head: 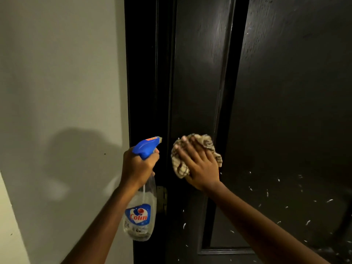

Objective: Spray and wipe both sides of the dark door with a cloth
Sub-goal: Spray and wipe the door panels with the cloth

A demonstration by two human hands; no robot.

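Checked beige cloth (pixel 196 155) sits bunched under my right hand (pixel 200 164), palm pressed flat on it against the dark door (pixel 285 111), on the raised strip between the door's left edge and its big recessed panel. My left hand (pixel 139 166) is clenched round the neck of the spray bottle (pixel 141 202), a finger by the trigger of the blue head, the nozzle aimed at the door's left edge beside the cloth. The clear bottle looks nearly empty.

I judge I am in the wiping step on this face of the door. White flecks and streaks dot the panel toward its lower right, so that part seems not yet wiped. My next move, I think, calls for dragging the cloth down and right across those marks with steady pressure, perhaps with a fresh squirt first.

Much is hard to make out. The dim light swallows the frame (pixel 148 73) at the left edge. A pale metal fitting (pixel 162 199), maybe a latch or hinge, is half hidden behind the bottle. The door's top and bottom are cut off, and its other side I cannot see at all.
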